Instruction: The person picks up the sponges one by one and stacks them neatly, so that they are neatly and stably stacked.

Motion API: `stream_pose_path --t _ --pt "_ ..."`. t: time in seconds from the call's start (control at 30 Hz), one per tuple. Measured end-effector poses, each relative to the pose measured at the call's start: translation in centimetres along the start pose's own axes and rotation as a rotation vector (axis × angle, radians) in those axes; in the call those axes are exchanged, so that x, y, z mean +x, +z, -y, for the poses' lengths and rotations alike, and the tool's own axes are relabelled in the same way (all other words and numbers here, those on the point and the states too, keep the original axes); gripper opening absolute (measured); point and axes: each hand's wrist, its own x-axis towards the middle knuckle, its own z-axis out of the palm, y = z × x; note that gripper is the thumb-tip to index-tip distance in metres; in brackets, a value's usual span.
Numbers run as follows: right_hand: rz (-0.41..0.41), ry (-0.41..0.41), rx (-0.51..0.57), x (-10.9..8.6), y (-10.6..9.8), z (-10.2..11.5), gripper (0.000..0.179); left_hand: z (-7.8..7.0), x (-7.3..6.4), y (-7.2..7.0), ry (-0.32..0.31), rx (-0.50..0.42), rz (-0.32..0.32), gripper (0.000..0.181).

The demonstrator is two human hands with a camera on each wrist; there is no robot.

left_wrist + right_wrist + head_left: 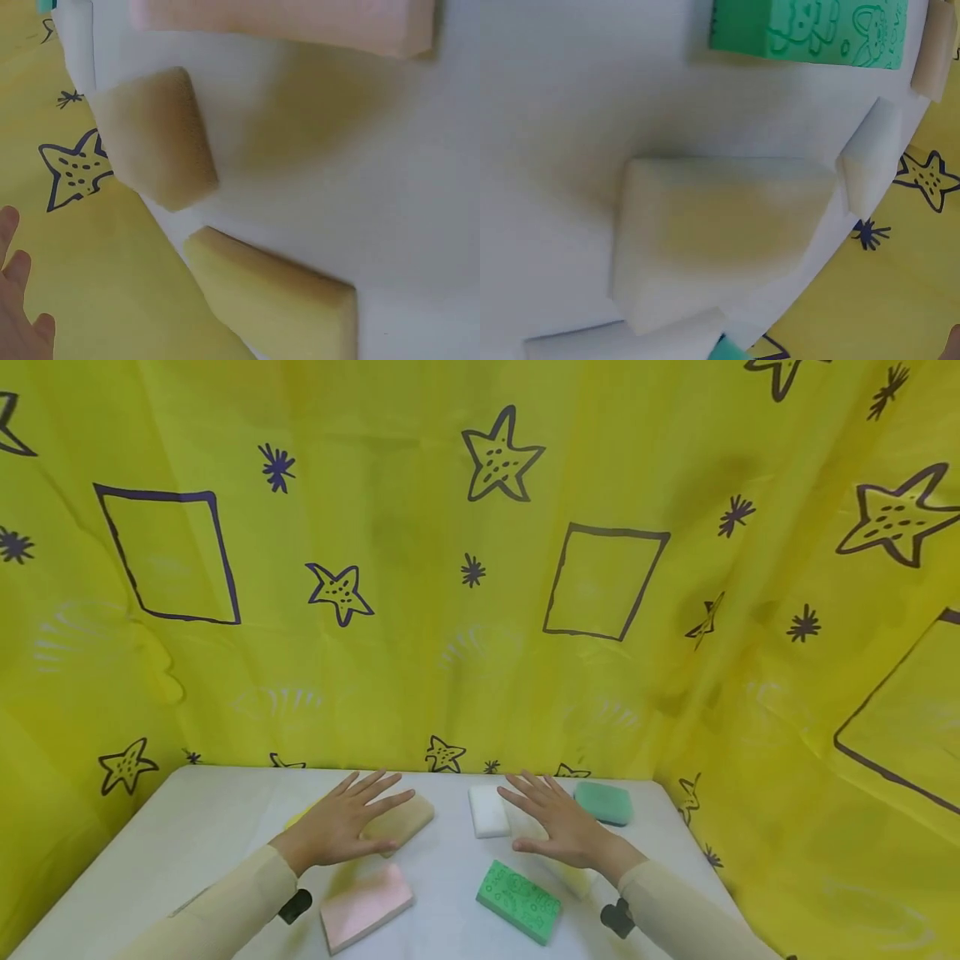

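Observation:
My left hand (343,823) is held over the table with fingers spread, holding nothing. Beneath and beside it are a tan sponge (411,823) and a yellow sponge (277,300), mostly hidden in the head view. A pink sponge (367,906) lies nearer the front. Fingers spread too, my right hand (561,828) hovers above a pale yellow sponge (727,232), which it largely covers in the head view. A white block-shaped sponge (487,812) lies by its fingertips. Closer to the front is a green patterned sponge (517,902).
A teal sponge (603,803) sits at the back right of the white table (442,902). Another white block (622,341) shows partly at the bottom of the right wrist view. Yellow curtains (405,527) printed with stars surround the table's back and sides.

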Motion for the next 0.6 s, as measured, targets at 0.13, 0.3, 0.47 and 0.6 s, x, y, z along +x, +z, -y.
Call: stream_pose_path --t 0.13,0.3,0.47,0.6 --pt "-0.045 0.025 0.021 -1.3 0.2 -0.5 0.077 0.3 -0.9 0.0 -0.022 -0.004 -0.045 0.070" --pt "-0.106 0.040 0.076 -3.0 0.9 -1.1 0.075 0.3 -2.3 0.6 -0.042 -0.023 -0.098 0.071" --pt "-0.160 0.066 0.084 -4.1 1.4 -1.8 0.073 0.2 -3.6 1.3 -0.124 -0.080 -0.115 0.070" --pt "-0.197 0.093 0.106 -4.8 1.8 -2.0 0.073 0.3 -4.8 1.5 -0.168 -0.109 -0.153 0.068"
